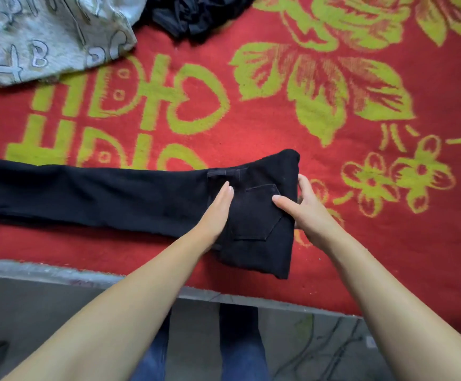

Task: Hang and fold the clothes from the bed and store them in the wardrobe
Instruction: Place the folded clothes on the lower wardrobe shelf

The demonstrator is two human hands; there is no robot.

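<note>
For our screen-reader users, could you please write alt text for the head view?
Black jeans lie lengthwise on a red floral blanket; the left hand presses flat beside the back pocket while the right hand grips the waistband end.

I see a bed point(388, 298) spread with a red blanket point(265, 133) patterned in yellow-green flowers, leaves and characters. A pale metal frame edge point(58, 270) runs along its near side. Below it lies a grey floor point(45, 312), dim, with faint dark streaks at right.
</note>
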